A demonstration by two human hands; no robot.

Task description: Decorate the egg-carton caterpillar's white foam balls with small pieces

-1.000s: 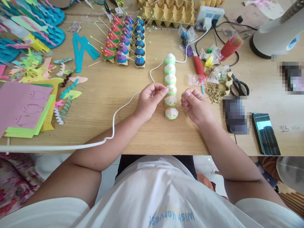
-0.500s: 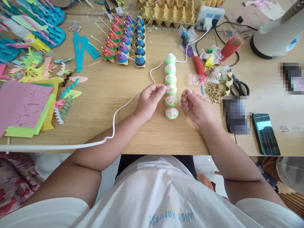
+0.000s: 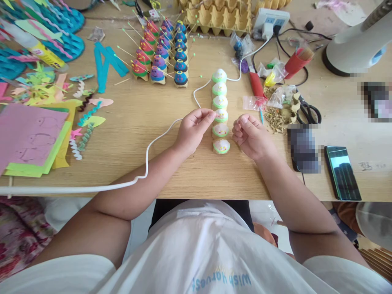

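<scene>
A row of white-topped egg-carton cups (image 3: pixel 221 130) with green rims and small painted faces runs straight away from me in the middle of the table. My left hand (image 3: pixel 195 127) is closed in a pinch just left of the row, its fingertips at the edge of one cup. Whether that hand touches the cup, or has something tiny in the pinch, I cannot make out. To the right of the row, my right hand (image 3: pixel 252 134) is closed with thumb against curled fingers, apart from the cups. Anything inside it is hidden or too small to name.
Rows of painted cups with sticks (image 3: pixel 159 61) stand at the back. A white cable (image 3: pixel 147 155) crosses over my left forearm. Paper sheets (image 3: pixel 36 134) and cutouts lie left. Scissors (image 3: pixel 309 112), wood shavings (image 3: pixel 274 118), phone (image 3: pixel 343 173) and power strip (image 3: pixel 272 17) are right.
Both hands stay almost where they were, with only a very slight shift of the fingers. The cups have not moved.
</scene>
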